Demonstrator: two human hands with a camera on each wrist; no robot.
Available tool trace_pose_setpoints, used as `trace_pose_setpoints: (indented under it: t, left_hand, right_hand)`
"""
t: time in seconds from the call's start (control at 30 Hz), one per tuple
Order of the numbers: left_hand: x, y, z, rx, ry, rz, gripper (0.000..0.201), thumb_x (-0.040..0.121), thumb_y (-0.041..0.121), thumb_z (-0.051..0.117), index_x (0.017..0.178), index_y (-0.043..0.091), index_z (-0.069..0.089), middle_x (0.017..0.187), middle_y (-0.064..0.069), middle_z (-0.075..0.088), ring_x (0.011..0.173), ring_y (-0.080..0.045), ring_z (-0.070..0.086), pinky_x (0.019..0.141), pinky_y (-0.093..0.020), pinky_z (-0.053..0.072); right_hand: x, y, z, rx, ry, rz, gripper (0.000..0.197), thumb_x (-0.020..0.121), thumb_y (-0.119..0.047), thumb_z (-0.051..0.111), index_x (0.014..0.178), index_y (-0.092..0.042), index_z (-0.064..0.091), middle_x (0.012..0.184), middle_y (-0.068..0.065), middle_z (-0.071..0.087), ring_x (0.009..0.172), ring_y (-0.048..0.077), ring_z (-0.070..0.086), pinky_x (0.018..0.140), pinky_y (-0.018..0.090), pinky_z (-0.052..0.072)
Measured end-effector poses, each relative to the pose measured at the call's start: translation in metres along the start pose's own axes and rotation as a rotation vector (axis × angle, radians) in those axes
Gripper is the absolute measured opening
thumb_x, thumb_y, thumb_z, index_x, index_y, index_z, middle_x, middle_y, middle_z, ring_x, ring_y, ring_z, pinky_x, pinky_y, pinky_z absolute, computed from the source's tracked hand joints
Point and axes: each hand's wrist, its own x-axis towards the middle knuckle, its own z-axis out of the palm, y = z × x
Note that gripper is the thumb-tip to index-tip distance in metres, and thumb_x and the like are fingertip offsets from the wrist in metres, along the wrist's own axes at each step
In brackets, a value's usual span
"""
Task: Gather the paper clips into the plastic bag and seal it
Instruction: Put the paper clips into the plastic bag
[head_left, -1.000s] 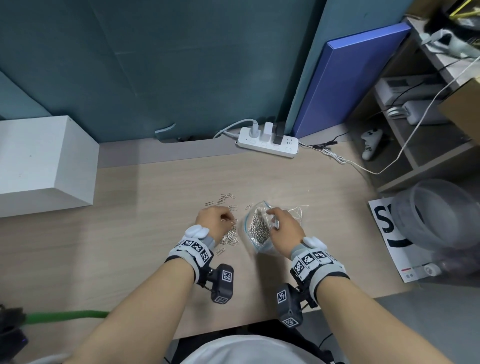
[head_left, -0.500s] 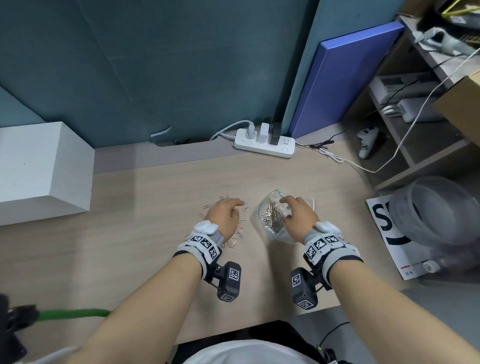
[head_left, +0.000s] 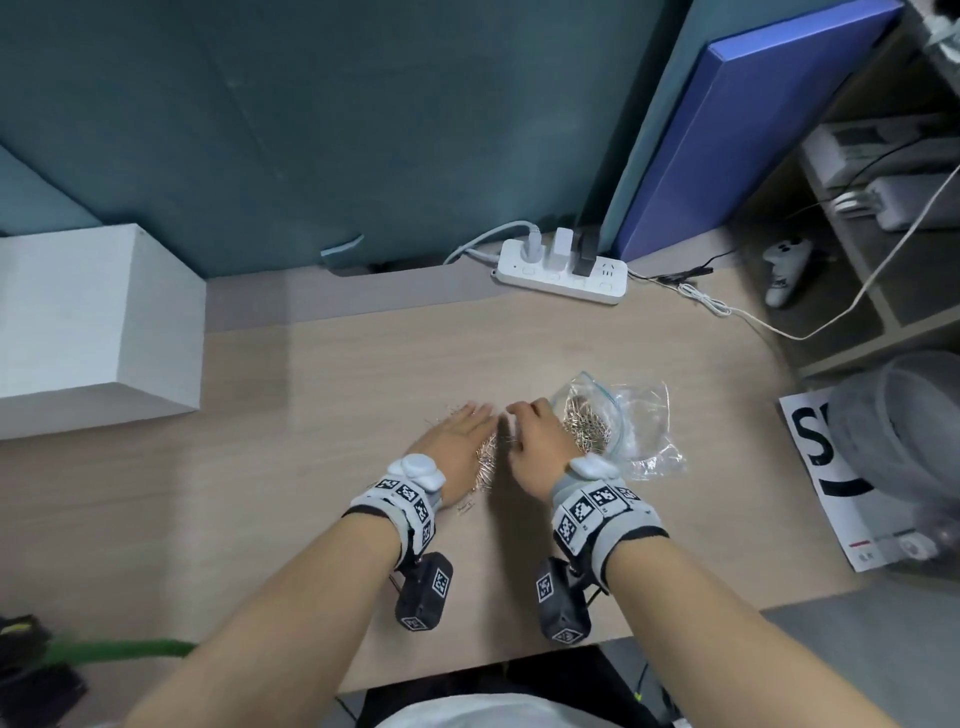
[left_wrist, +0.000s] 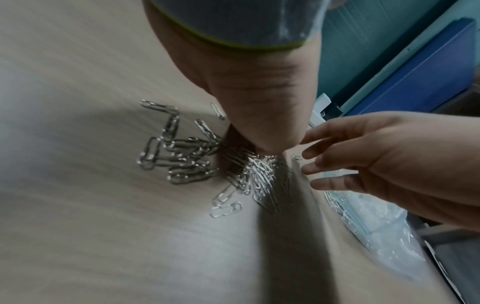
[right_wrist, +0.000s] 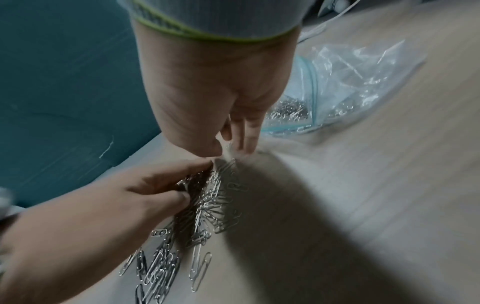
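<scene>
1. On the pale wooden tabletop, the right hand has left the plastic bag since half a second ago and now sits beside the left hand.
2. The bag lies open just right of the right hand, with many paper clips inside.
3. The left hand rests flat and open against the loose paper clips; the right hand's fingers, loosely extended, touch the pile, gripping nothing.

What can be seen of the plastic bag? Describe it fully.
The plastic bag is clear, crinkled film with a light blue zip strip along its mouth. It lies flat on the wooden desk, mouth gaping toward the hands, unsealed. A heap of silver paper clips sits inside near the opening. The right hand is beside its mouth; whether it touches the bag cannot be told.
</scene>
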Motion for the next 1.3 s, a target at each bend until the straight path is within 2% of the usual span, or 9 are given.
trace_pose_setpoints:
  t: [0.13,0.33,0.43,0.53,0.77,0.97,1.13,1.23,1.3]
  left_hand:
    - [-0.014,-0.015,-0.002,-0.090,0.136,-0.027,0.056,0.098,0.014,0.047,0.154,0.020,0.041,0.163,0.001,0.034,0.153,-0.019,0.026,0.125,-0.038,0.023]
    - [-0.028,-0.040,-0.001,-0.053,0.136,-0.132,0.074,0.084,0.009,0.055,0.155,0.017,0.038,0.165,-0.003,0.028,0.152,-0.024,0.025,0.122,-0.042,0.028]
    - [-0.039,-0.035,0.006,-0.089,0.194,-0.126,0.069,0.077,0.006,0.056,0.145,0.019,0.052,0.153,0.000,0.048,0.137,-0.028,0.046,0.109,-0.046,0.044]
    - [-0.046,-0.030,0.004,-0.097,0.225,-0.128,0.059,0.076,0.008,0.057,0.133,0.021,0.062,0.134,0.002,0.058,0.117,-0.027,0.056,0.094,-0.045,0.052]
    - [-0.027,-0.031,-0.011,-0.169,0.263,-0.292,0.063,0.084,0.002,0.054,0.142,0.026,0.054,0.132,0.001,0.053,0.118,-0.024,0.049,0.101,-0.039,0.047]
    - [-0.020,-0.016,-0.002,-0.272,0.200,-0.261,0.051,0.089,0.000,0.051,0.131,0.027,0.061,0.116,-0.001,0.056,0.108,-0.025,0.057,0.095,-0.035,0.049]
    - [-0.044,-0.019,0.003,-0.297,0.260,-0.304,0.037,0.083,0.018,0.066,0.119,0.025,0.065,0.114,0.000,0.053,0.102,-0.024,0.060,0.090,-0.033,0.051]
    - [-0.062,-0.028,0.001,-0.313,0.239,-0.470,0.060,0.066,0.039,0.081,0.120,0.035,0.056,0.114,0.003,0.045,0.100,-0.020,0.054,0.089,-0.031,0.051]
    - [-0.070,-0.028,0.003,-0.317,0.168,-0.512,0.070,0.060,0.037,0.088,0.121,0.036,0.053,0.113,0.004,0.042,0.099,-0.019,0.053,0.087,-0.027,0.049]
  right_hand:
    - [0.013,0.000,0.005,-0.100,-0.035,0.041,0.034,0.083,-0.004,0.055,0.116,-0.012,0.059,0.121,0.011,0.049,0.110,0.030,0.050,0.096,0.043,0.048]
    - [0.014,-0.014,0.026,-0.002,-0.127,0.015,0.043,0.083,0.001,0.052,0.122,-0.014,0.060,0.125,0.006,0.050,0.115,0.026,0.051,0.104,0.039,0.044]
    - [0.006,-0.017,0.036,0.143,-0.192,0.013,0.046,0.087,0.003,0.048,0.126,-0.015,0.062,0.126,0.005,0.053,0.116,0.026,0.058,0.106,0.032,0.042]
    - [0.005,-0.016,0.035,0.218,-0.120,0.026,0.043,0.086,0.004,0.047,0.120,-0.016,0.064,0.114,-0.001,0.055,0.109,0.024,0.061,0.093,0.023,0.042]
    - [0.021,-0.009,0.017,0.009,-0.119,-0.007,0.056,0.084,0.000,0.052,0.134,-0.023,0.054,0.138,0.005,0.047,0.124,0.031,0.046,0.108,0.044,0.042]
    - [0.020,-0.014,0.031,0.084,-0.209,-0.048,0.057,0.084,0.004,0.050,0.137,-0.016,0.058,0.133,0.005,0.050,0.124,0.027,0.050,0.112,0.034,0.037]
    - [0.009,-0.007,0.029,0.108,-0.121,0.065,0.037,0.086,-0.001,0.052,0.113,-0.024,0.064,0.112,-0.001,0.054,0.103,0.024,0.060,0.093,0.033,0.048]
    - [0.006,-0.003,0.024,0.032,-0.087,0.187,0.023,0.090,-0.010,0.056,0.110,-0.022,0.056,0.101,-0.002,0.057,0.084,0.022,0.060,0.078,0.033,0.051]
    - [0.003,-0.005,0.026,0.043,-0.097,0.224,0.019,0.091,-0.013,0.054,0.107,-0.022,0.054,0.095,0.002,0.066,0.082,0.022,0.064,0.076,0.036,0.057]
